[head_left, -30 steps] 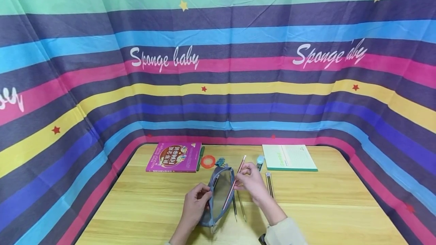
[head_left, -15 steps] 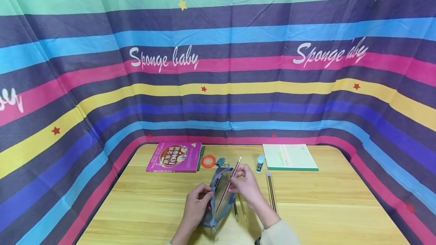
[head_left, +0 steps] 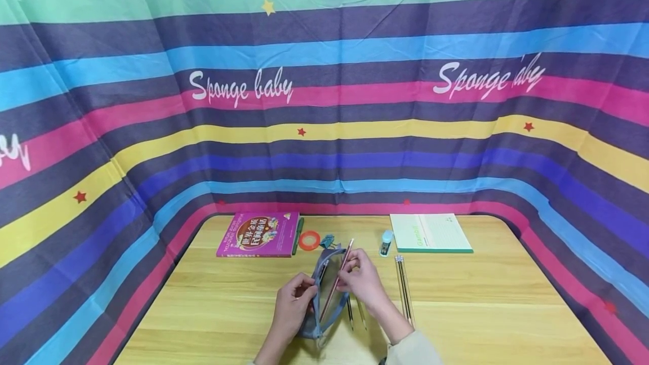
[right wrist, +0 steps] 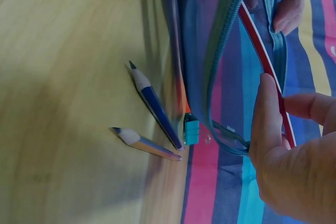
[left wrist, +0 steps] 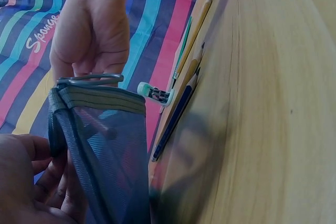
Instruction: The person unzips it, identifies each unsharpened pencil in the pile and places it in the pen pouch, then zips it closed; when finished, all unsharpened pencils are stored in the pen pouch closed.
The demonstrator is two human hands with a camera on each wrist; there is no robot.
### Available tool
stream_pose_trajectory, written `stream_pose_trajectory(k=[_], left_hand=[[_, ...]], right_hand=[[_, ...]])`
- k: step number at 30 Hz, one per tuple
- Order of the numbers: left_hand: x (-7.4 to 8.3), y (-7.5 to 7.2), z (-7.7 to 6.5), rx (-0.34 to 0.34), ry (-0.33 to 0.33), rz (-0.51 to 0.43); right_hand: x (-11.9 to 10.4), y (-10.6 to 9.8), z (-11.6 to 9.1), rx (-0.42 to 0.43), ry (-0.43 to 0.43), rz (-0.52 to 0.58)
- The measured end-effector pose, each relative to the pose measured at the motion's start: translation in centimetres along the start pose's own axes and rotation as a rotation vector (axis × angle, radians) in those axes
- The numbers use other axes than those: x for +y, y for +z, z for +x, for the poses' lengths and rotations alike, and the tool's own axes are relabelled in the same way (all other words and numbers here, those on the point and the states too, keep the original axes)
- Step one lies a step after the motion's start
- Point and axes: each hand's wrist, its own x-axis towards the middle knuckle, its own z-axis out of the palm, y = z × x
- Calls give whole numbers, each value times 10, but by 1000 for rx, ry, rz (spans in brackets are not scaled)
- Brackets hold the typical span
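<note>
A blue-grey mesh zip pouch [head_left: 307, 329] stands with its mouth open in the middle of the table. My left hand [head_left: 294, 304] pinches its left rim between thumb and fingers. Between the thumb and fingers of my right hand [head_left: 364, 281] is a red pencil [head_left: 330, 296], tilted, its lower end inside the pouch's mouth. The right wrist view shows that red pencil [right wrist: 255, 38] running past the open zip. On the table just right of the pouch lie a dark blue pencil [right wrist: 153, 106] and a yellowish pencil [right wrist: 149, 148].
More pencils [head_left: 404, 289] lie side by side farther right. Behind them are a small tube with a light blue cap [head_left: 386, 244] and a pale green notebook [head_left: 431, 234]. At the back left are a purple book [head_left: 259, 234], a green pen-like stick [head_left: 298, 236], an orange-red tape roll [head_left: 309, 240] and a small teal object [head_left: 328, 240].
My right hand has moved left and slightly down, carrying the red pencil from the pouch's right rim into its mouth. The capped tube has come out from behind the hand. My left hand stays on the rim.
</note>
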Motion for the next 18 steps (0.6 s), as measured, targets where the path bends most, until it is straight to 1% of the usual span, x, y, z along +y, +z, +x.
stream_pose_trajectory(k=[4, 10, 18], left_hand=[[-2, 0, 0, 1, 12, -3], [-1, 0, 0, -3, -3, 5], [0, 0, 0, -8, -26, 15]], right_hand=[[5, 0, -1, -17, 10, 2], [10, -1, -2, -30, 12, 8], [9, -1, -4, -40, -3, 12]])
